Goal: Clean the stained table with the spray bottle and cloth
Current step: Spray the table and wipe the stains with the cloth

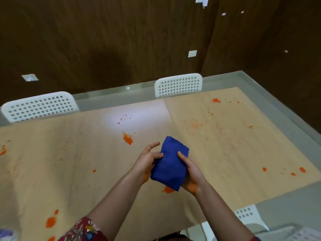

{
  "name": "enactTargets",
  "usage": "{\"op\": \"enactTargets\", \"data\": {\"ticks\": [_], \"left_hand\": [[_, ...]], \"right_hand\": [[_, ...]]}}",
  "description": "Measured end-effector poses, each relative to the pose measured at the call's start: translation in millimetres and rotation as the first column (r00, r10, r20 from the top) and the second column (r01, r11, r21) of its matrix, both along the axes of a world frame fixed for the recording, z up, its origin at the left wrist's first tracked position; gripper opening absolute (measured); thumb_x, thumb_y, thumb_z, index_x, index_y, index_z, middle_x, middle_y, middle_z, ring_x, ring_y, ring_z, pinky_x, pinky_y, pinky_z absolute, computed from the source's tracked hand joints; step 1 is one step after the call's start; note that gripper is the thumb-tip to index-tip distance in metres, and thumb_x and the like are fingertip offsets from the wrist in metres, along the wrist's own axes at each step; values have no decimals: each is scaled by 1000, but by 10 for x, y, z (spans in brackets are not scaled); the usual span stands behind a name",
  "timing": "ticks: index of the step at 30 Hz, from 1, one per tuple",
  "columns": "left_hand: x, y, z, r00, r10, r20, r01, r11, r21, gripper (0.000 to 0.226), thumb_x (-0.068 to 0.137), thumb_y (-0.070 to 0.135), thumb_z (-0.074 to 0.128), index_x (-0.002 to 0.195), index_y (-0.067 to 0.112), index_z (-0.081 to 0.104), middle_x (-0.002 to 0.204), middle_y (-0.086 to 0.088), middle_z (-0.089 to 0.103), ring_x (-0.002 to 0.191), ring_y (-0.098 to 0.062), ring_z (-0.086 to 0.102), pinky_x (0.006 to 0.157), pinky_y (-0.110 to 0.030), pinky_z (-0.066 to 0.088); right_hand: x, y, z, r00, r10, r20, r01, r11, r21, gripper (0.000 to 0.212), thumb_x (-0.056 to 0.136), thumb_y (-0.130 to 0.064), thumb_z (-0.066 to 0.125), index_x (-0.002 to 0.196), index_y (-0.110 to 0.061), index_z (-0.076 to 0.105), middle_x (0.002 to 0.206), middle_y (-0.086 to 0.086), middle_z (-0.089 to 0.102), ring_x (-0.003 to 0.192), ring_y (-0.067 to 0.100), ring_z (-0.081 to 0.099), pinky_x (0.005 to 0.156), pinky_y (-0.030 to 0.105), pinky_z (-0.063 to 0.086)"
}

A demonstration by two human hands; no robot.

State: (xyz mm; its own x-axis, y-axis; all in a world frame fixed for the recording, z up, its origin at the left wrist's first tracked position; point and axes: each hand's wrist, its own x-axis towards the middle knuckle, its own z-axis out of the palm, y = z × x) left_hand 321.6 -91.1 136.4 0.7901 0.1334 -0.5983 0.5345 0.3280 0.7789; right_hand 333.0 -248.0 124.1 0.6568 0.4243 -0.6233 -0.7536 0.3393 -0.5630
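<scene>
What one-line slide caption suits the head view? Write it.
Both hands, left and right, hold a folded blue cloth above an orange-stained table.

Table (225, 153) surface open on all sides of the cloth (169, 164) (held above it by both hands); only flat orange stains (128, 139) lie there. Chairs (178, 85) line the far edge.

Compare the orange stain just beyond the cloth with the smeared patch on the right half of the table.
The orange stain is a thick, solid, bright blob with sharp edges; the smeared patch is thin, pale and streaky. The stain is compact, while the patch spreads wider and fades out. Both are orange marks on the table.
</scene>
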Motion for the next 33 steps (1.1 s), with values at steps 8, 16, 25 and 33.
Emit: {"op": "enactTargets", "data": {"ticks": [8, 16, 25, 33], "left_hand": [[950, -739, -85, 964, -238, 118, 144, 843, 518, 22, 85, 16, 69, 99, 22, 54, 112, 2, 54, 104, -15, 53, 80, -29, 45], [1500, -1143, -306, 668, -744, -9, 345, 299, 890, 55, 81, 46, 71, 129, 32, 48, 148, 8, 28, 139, -14, 20, 111, -34, 27], [2315, -1485, -686, 474, -810, -344, 433, -125, 893, 89, 80, 42, 71, 151, 31, 18, 161, 6, 10, 146, -19, 14, 115, -44, 26], [2649, -1564, -869, 470, -776, -421, 459, -193, 868, 102, 77, 40, 73, 152, 37, 4, 162, 8, 2, 148, -19, 6, 118, -47, 19]], "right_hand": [[656, -547, -3, 958, -281, 49, 268, 947, 178, 47, 89, -37, 51, 117, -4, 66, 124, 19, 64, 113, 33, 61, 101, 49, 45], [1361, -1395, -298, 919, -307, 249, 386, 832, -399, 29, 94, -34, 59, 114, -14, 59, 104, 3, 69, 94, 21, 66, 85, 39, 50], [2319, -3081, -799, 956, 78, 284, 291, -100, -951, 53, 97, -27, 46, 147, -31, 31, 126, 16, 55, 112, 39, 54, 91, 48, 47], [2744, -3628, -1095, 994, 55, 93, 104, -253, -962, 54, 98, -25, 39, 149, -33, 22, 139, 15, 29, 117, 37, 41, 99, 50, 34]]}}
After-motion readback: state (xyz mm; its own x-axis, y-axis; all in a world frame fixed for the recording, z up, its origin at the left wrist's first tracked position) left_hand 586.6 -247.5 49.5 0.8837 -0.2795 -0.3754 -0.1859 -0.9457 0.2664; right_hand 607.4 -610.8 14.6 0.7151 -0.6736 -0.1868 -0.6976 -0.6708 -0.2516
